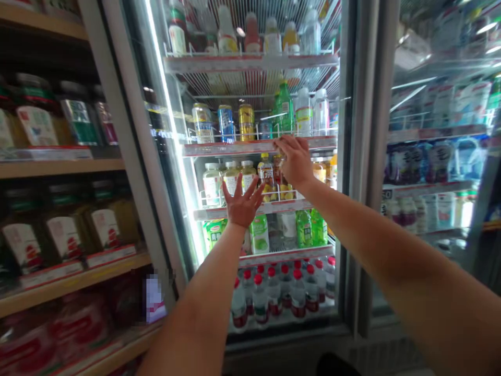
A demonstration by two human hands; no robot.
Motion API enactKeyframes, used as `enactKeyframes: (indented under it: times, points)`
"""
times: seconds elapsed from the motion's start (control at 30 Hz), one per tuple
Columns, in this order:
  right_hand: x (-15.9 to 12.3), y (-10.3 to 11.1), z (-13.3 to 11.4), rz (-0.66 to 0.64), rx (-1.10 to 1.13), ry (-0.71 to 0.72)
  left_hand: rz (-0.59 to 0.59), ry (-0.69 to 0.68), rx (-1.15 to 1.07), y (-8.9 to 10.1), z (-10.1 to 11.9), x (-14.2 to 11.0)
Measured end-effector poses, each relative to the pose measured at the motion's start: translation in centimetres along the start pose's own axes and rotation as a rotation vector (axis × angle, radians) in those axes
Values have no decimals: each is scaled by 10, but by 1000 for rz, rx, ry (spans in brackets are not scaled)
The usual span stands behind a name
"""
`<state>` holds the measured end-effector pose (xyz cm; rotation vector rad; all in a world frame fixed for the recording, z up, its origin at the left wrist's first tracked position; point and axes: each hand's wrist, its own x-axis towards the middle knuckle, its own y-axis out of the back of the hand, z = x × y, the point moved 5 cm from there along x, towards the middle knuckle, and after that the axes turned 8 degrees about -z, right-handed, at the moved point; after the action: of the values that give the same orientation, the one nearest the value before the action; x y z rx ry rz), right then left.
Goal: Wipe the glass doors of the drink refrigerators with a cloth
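My left hand (240,206) reaches forward, open, with its fingers spread and nothing in it. Behind its fingers stand white-capped jars or bottles (212,183) on a lit fridge shelf. Further right and higher, my right hand (293,161) is bent at the wrist, its fingers curled and held together. Anything inside them is hidden. It overlaps the price rail (227,149) of the shelf above; I cannot tell whether they touch. Close by are a dark drink bottle with a yellow label (266,175) and a green bottle (285,110).
Cans (246,122) line the shelf above, and green cartons or pouches (259,233) the one below. Red-capped bottles (298,295) fill the bottom. A wooden rack of large bottles (64,230) stands left. Fridge frame posts (362,156) separate another stocked cabinet on the right.
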<state>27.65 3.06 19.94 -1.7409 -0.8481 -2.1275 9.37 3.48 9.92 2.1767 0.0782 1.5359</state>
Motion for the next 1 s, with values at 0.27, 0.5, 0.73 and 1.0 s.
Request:
enactKeyframes:
  times: [0.27,0.5,0.73,1.0]
  points:
    - [1,-18,-32,-232,30,325,57,-46,-14,0,0,0]
    - [10,-18,-45,-246,10,223,97,-53,19,0,0,-2]
    - [32,-12,-23,-138,54,150,101,-71,67,0,2,-2]
    - [26,-35,-81,-441,5,434,107,-50,73,-2,1,-2]
